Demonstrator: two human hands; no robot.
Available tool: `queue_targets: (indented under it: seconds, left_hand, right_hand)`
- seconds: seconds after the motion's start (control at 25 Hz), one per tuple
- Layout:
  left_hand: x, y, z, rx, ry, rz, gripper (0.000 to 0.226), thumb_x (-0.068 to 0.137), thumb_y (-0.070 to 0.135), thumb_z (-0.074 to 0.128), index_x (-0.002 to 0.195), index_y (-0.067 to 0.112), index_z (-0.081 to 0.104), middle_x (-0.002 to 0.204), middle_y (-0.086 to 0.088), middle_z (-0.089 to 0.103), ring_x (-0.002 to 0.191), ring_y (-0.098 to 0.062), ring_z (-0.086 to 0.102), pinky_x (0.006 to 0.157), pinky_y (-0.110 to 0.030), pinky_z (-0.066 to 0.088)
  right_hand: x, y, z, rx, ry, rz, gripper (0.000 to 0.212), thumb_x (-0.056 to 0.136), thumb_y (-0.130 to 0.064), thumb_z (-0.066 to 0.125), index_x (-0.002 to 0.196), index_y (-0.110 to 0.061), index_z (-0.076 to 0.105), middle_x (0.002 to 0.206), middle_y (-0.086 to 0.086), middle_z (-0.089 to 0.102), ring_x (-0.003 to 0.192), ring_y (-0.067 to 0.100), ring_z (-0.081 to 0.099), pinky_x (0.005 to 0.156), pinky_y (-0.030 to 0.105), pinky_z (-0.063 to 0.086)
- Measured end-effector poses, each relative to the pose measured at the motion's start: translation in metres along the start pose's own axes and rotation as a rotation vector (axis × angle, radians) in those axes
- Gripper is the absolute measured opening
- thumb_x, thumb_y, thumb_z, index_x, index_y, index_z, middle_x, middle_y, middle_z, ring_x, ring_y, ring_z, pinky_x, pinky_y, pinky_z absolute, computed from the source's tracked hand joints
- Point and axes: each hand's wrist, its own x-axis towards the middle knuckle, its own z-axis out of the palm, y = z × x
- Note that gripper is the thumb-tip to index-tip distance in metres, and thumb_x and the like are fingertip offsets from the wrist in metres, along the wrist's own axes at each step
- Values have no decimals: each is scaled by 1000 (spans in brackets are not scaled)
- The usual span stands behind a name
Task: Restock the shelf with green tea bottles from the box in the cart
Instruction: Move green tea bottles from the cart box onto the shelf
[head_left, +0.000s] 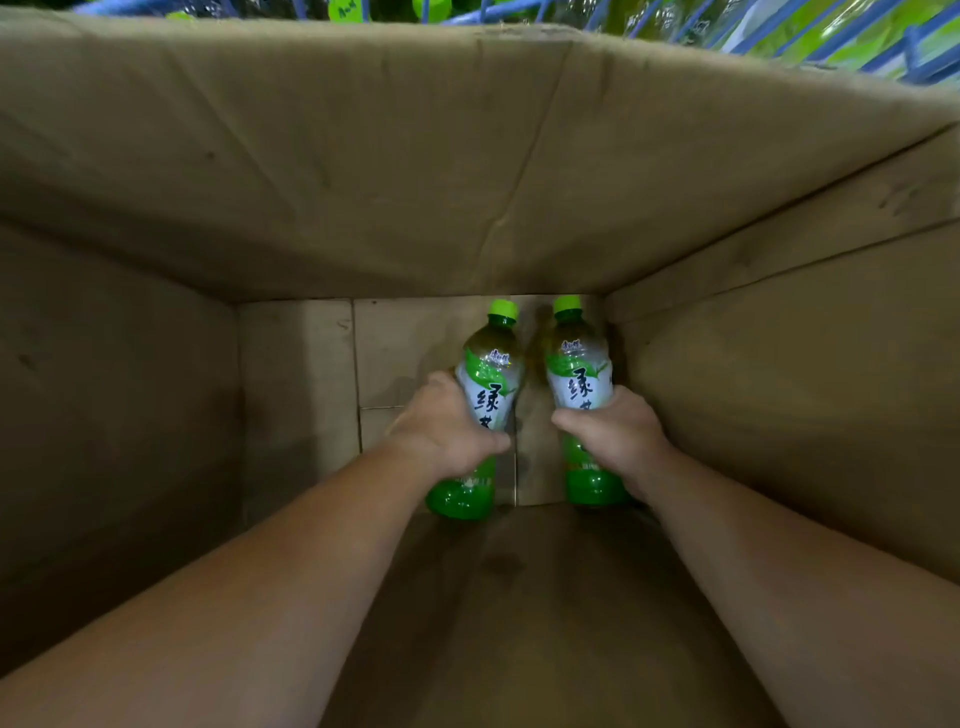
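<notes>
Both my arms reach down into a deep brown cardboard box (415, 171). My left hand (447, 428) grips the middle of one green tea bottle (491, 374), which has a green cap and a white-and-green label. My right hand (615, 434) grips a second green tea bottle (576, 369) of the same kind, to the right of the first. The two bottles lie side by side near the box's bottom, caps pointing away from me. My fingers cover the lower half of each label.
The box's walls rise steeply on all sides, and its floor (301, 374) shows flap seams. Above the far wall, blue cart wires (883, 52) and green packaged goods (831, 36) are visible.
</notes>
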Motion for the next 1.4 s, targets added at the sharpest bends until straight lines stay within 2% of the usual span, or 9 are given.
queue_targets:
  seconds: [0.08, 0.24, 0.44, 0.52, 0.68, 0.92, 1.08, 1.28, 1.4]
  left_hand:
    - [-13, 2, -11, -3, 0, -31, 72, 58, 48, 87, 103, 21, 38, 86, 9, 50, 85, -21, 57, 69, -30, 43]
    - [-53, 4, -32, -71, 74, -42, 69, 61, 47, 84, 104, 19, 38, 85, 7, 51, 72, -15, 51, 55, -29, 35]
    - [-122, 12, -62, -197, 146, 21, 65, 63, 37, 84, 106, 15, 40, 93, 1, 58, 89, -25, 61, 72, -34, 48]
    - [-151, 15, -77, -268, 195, 66, 65, 61, 36, 85, 105, 16, 42, 94, 1, 61, 87, -21, 63, 70, -33, 50]
    - [-208, 15, -114, -367, 261, 168, 67, 58, 36, 86, 104, 19, 41, 92, 6, 59, 80, -4, 58, 57, -26, 42]
    - [-283, 14, -170, -392, 299, 319, 65, 62, 40, 84, 108, 24, 41, 95, 7, 64, 81, -6, 64, 57, -27, 46]
    - [-334, 13, -197, -392, 381, 431, 61, 66, 40, 84, 109, 28, 42, 93, 13, 63, 71, 6, 63, 47, -12, 41]
    - [-402, -6, -201, -476, 498, 503, 59, 69, 35, 85, 112, 31, 45, 99, 12, 64, 78, -1, 67, 55, -21, 53]
    - [-440, -27, -200, -581, 549, 515, 57, 73, 29, 86, 114, 33, 47, 102, 10, 64, 77, 8, 66, 51, -14, 52]
  right_hand:
    - [-16, -10, -10, 31, 20, -25, 39, 67, -27, 83, 101, -17, 64, 95, 3, 68, 81, 19, 65, 60, 26, 46]
    - [-60, -29, -24, 80, 31, -97, 31, 66, -26, 81, 92, -19, 65, 87, 3, 70, 78, 20, 67, 65, 29, 52]
    - [-130, -51, -47, 130, 65, -155, 38, 60, -33, 76, 94, -16, 71, 87, 2, 72, 82, 21, 69, 68, 30, 53]
    - [-162, -58, -58, 148, 88, -180, 41, 59, -35, 76, 95, -17, 69, 87, 0, 71, 82, 20, 68, 70, 31, 54]
    - [-228, -71, -83, 169, 122, -233, 40, 62, -33, 80, 96, -21, 64, 86, -4, 68, 78, 14, 66, 61, 26, 46]
    - [-323, -80, -107, 175, 220, -376, 36, 65, -31, 84, 81, -28, 52, 80, -17, 58, 71, -3, 53, 54, 19, 37]
    - [-370, -87, -113, 216, 208, -463, 36, 64, -31, 82, 91, -24, 59, 86, -8, 65, 76, 7, 61, 58, 23, 42]
    - [-421, -91, -113, 289, 104, -593, 34, 64, -32, 82, 93, -27, 64, 86, -4, 72, 78, 18, 69, 69, 36, 57]
    - [-447, -86, -104, 298, 23, -674, 38, 63, -36, 84, 95, -28, 64, 87, -4, 73, 80, 19, 70, 73, 41, 59]
